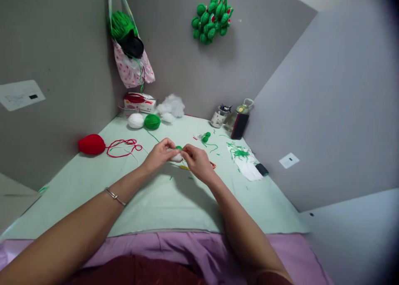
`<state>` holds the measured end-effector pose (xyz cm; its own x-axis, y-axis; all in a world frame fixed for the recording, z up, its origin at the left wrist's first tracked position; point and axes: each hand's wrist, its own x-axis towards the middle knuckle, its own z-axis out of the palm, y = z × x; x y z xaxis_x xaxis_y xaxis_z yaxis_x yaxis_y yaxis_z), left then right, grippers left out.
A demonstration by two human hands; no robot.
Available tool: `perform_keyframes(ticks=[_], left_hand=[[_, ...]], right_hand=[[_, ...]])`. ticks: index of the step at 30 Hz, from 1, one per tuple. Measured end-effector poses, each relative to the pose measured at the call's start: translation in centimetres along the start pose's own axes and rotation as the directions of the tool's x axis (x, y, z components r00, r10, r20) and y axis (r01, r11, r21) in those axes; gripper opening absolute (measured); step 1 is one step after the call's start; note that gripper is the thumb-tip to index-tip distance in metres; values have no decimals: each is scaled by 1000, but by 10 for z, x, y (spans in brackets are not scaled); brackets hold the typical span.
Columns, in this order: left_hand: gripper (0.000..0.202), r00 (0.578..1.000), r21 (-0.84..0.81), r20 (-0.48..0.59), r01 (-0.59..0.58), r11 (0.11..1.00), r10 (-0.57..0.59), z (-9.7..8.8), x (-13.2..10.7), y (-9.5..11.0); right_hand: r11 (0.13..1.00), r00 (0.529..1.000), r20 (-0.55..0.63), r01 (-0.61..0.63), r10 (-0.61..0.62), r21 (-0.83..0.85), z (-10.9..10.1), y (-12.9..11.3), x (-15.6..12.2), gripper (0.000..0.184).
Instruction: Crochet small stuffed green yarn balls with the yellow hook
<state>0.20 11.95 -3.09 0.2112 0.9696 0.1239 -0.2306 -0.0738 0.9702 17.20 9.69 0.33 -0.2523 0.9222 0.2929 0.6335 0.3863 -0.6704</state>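
My left hand (159,155) and my right hand (197,159) meet above the middle of the table, both closed. Between their fingertips is a small green and white crochet piece (177,156); whether its white part is yarn or stuffing I cannot tell. Just below the hands lies a crochet hook with a yellow handle (183,167). An orange-red item (213,165) shows partly behind my right wrist. Green yarn runs from a green ball (152,121) toward my left hand. Beside that ball sit a white yarn ball (136,120) and fluffy white stuffing (171,106).
Red yarn (92,144) trails loose strands at left. Small green crochet pieces (206,137) lie right of centre. Green scraps (240,152) cover white paper. At the back stand a jar (218,117), a phone (240,126) and a box (146,105). Green crochet pieces (212,18) hang above.
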Motion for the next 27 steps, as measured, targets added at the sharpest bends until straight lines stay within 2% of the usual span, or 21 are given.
perform_keyframes(ticks=[5, 10, 15, 20, 24, 27], left_hand=[[38, 996, 20, -92, -6, 1000, 8, 3, 4, -7], [30, 996, -38, -64, 59, 998, -61, 3, 4, -4], [30, 996, -103, 26, 91, 990, -89, 5, -2, 8], [47, 991, -105, 111, 84, 991, -73, 4, -3, 15], [50, 992, -85, 101, 79, 993, -70, 0, 1, 9], [46, 997, -55, 51, 62, 997, -59, 0, 2, 3]], right_hand=[[997, 994, 80, 73, -73, 7, 3, -8, -5, 17], [997, 995, 63, 78, -79, 13, 3, -5, -1, 4], [1000, 999, -47, 12, -11, 17, 2, 9, 4, 15], [997, 996, -73, -42, 47, 71, 4, 17, 7, 26], [996, 999, -42, -24, 28, 90, 1, 12, 6, 29], [996, 1000, -4, 6, -5, 94, -1, 4, 3, 26]])
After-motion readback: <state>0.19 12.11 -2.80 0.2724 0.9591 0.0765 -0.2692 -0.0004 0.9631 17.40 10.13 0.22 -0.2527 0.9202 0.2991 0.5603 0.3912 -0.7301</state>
